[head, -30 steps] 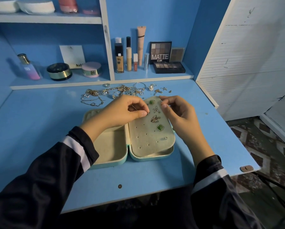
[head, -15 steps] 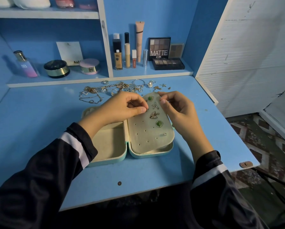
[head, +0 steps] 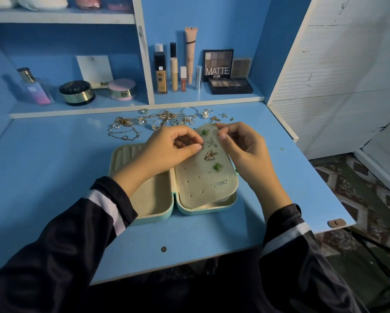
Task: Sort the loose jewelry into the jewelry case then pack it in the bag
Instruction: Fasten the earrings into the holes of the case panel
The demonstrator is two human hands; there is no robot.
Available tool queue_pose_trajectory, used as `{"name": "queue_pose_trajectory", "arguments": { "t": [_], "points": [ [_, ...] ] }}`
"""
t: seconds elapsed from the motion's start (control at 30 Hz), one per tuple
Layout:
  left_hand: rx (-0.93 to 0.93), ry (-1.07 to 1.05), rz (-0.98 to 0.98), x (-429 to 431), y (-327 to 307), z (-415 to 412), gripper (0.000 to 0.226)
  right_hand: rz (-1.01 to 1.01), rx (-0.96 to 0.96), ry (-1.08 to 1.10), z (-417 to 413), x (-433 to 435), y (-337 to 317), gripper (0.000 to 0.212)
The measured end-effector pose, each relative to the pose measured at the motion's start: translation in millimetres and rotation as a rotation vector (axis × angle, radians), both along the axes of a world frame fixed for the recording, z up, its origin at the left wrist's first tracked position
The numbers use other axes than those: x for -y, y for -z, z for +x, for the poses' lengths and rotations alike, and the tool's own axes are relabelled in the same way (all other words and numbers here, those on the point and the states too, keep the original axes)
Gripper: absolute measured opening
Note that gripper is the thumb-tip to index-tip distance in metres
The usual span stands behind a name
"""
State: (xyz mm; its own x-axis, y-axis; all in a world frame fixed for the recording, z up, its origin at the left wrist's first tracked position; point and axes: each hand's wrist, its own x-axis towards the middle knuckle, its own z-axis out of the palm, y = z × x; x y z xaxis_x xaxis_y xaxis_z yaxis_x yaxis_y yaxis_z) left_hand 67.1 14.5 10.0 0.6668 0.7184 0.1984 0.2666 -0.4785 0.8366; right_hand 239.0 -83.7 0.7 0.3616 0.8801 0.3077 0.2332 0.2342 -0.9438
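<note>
Both hands hover over the open jewelry case (head: 189, 206): left hand (head: 169, 150) pinched on something tiny (seemingly an earring); right hand (head: 241, 143) pinching its panel's top edge.

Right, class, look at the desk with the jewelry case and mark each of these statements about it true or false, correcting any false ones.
1. The jewelry case lies open on the desk. True.
2. The earring panel on the case's right half is bare. False: several earrings, among them a green one, are pinned to it.
3. A pile of loose jewelry lies beyond the case, near the shelf. True.
4. The left hand rests flat on the desk beside the case. False: it is pinched over the panel's upper part.
5. The right hand is at the panel's far right edge. True.
</note>
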Motion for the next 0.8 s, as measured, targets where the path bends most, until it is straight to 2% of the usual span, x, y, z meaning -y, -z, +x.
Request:
{"name": "queue_pose_trajectory", "arguments": {
  "t": [0.23,0.5,0.67,0.8],
  "points": [
    [0.035,-0.034,0.041,3,2,0,0.015,-0.004,-0.005,0.0,-2,0,-2,0.007],
    [0.068,-0.119,0.173,1,6,-1,0.028,0.001,-0.012,-0.007,-5,-1,-6,0.008],
    [0.023,-0.039,0.077,-4,5,-3,0.053,0.002,-0.017,-0.01,-8,-1,-11,0.008],
    [0.037,0.032,-0.03,-6,0,-4,0.064,-0.019,-0.005,-0.008,-11,-4,-17,0.007]
  ]
}}
